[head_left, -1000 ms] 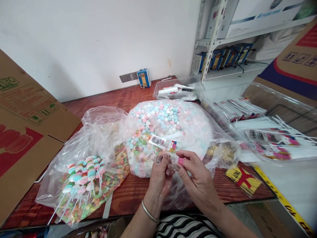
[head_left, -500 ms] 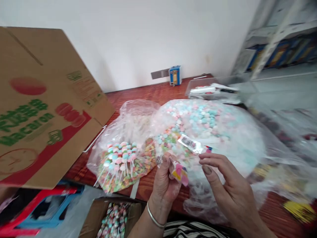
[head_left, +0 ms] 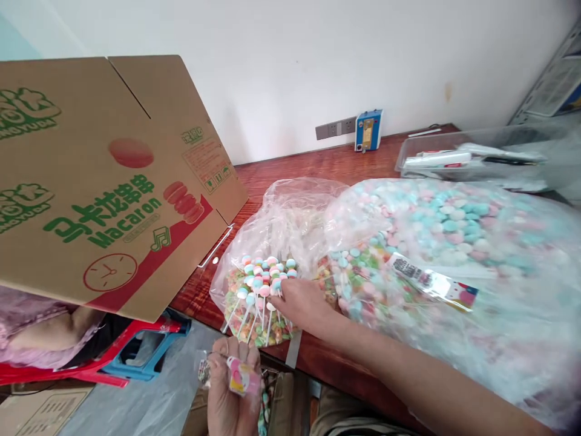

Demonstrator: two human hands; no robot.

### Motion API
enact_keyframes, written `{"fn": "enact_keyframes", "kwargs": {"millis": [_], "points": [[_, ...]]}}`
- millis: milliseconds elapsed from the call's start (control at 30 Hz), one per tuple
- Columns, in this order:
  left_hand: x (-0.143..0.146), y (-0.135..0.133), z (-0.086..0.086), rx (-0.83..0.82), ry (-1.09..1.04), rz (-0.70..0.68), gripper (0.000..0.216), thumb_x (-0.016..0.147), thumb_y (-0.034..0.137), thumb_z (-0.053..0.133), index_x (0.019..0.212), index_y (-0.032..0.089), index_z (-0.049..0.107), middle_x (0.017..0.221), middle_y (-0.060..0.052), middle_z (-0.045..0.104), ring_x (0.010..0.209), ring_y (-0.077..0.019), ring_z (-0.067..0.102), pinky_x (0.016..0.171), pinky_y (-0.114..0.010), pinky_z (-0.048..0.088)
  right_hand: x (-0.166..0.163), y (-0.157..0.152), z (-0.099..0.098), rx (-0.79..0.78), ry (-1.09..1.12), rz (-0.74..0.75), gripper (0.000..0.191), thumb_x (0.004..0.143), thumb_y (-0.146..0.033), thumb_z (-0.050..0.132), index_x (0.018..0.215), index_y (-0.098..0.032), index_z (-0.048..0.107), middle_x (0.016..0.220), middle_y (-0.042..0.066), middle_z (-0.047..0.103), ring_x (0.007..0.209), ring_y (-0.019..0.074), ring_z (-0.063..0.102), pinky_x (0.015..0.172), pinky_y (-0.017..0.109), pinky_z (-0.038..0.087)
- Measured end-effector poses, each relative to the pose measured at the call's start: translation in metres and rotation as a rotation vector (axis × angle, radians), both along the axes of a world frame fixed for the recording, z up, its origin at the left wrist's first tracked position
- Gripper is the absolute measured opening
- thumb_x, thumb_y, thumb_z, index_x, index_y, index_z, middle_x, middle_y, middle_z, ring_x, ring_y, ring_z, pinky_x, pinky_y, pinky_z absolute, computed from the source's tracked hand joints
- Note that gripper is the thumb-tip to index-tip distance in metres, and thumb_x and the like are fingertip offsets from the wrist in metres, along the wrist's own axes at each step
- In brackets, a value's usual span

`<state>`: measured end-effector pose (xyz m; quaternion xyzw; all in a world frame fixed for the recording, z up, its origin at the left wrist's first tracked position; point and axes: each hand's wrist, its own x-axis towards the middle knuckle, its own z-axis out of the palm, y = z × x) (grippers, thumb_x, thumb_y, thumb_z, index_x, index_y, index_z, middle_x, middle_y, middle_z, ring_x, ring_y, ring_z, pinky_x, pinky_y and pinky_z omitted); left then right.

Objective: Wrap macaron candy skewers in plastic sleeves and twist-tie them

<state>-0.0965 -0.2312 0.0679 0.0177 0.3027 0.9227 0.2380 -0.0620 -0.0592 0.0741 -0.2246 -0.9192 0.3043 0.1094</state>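
My left hand is closed on a small clear plastic wrapper with a pink and yellow print, low in front of the table edge. Across the table reaches my right hand, its fingertips closed at the right side of a group of candy skewers. These carry pastel pink, blue and white candies on white sticks and lie on a clear bag of small colourful candies. A flat printed wrapper rests on the large bag of pastel candies at the right.
A tall Macaron carton stands at the left, over a red and blue stool and a person's arm. Behind the bags are a clear tray and a small blue box. An open carton sits below the table edge.
My right hand has moved left to the candy skewers. My left hand has lowered towards the carton, keeping the wrapper. The view has turned left.
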Motion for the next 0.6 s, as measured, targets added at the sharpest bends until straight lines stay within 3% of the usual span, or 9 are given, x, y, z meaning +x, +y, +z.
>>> {"fn": "enact_keyframes", "kwargs": {"millis": [100, 233, 333, 433, 600], "points": [[-0.005, 0.005, -0.002, -0.035, -0.024, 0.027, 0.039, 0.063, 0.031, 0.086, 0.069, 0.018, 0.05, 0.057, 0.008, 0.045, 0.048, -0.0052, 0.042, 0.043, -0.018, 0.037, -0.012, 0.0, -0.006, 0.007, -0.044, -0.02, 0.022, 0.095, -0.034, 0.058, 0.102, -0.015, 0.065, 0.098, 0.005, 0.067, 0.083, 0.017, 0.066, 0.076, 0.036, 0.055], [-0.007, 0.027, -0.004, -0.051, -0.046, 0.01, 0.038, 0.065, 0.029, 0.086, 0.069, 0.016, 0.05, 0.053, 0.011, 0.042, 0.04, -0.0008, 0.032, 0.042, -0.015, 0.034, 0.021, 0.016, 0.0, 0.029, 0.018, -0.063, 0.023, 0.098, -0.022, 0.046, 0.088, -0.014, 0.065, 0.079, 0.005, 0.068, 0.075, 0.0188, 0.065, 0.069, 0.032, 0.051], [-0.001, 0.052, -0.006, -0.097, -0.106, -0.033, 0.041, 0.068, 0.032, 0.084, 0.064, 0.016, 0.046, 0.047, 0.012, 0.037, 0.038, -0.0001, 0.029, 0.044, -0.014, 0.035, 0.084, 0.036, 0.014, 0.0, 0.198, -0.068, 0.025, 0.098, -0.024, 0.043, 0.087, -0.019, 0.064, 0.074, 0.002, 0.068, 0.067, 0.0165, 0.063, 0.064, 0.027, 0.048], [0.012, 0.081, -0.008, -0.138, -0.149, -0.075, 0.041, 0.065, 0.032, 0.085, 0.064, 0.016, 0.047, 0.046, 0.012, 0.038, 0.037, -0.0001, 0.031, 0.044, -0.013, 0.035, 0.162, 0.051, 0.023, -0.025, 0.418, -0.12, 0.021, 0.095, -0.032, 0.049, 0.095, -0.023, 0.068, 0.083, 0.001, 0.073, 0.07, 0.0172, 0.067, 0.063, 0.024, 0.051], [0.042, 0.126, -0.012, -0.098, -0.133, -0.269, 0.039, 0.065, 0.029, 0.085, 0.065, 0.016, 0.048, 0.048, 0.012, 0.04, 0.039, -0.0003, 0.033, 0.042, -0.012, 0.035, 0.26, 0.044, 0.016, -0.042, 0.418, -0.236, 0.021, 0.087, -0.033, 0.063, 0.105, -0.029, 0.073, 0.092, 0.001, 0.076, 0.079, 0.0198, 0.072, 0.069, 0.021, 0.057]]}}
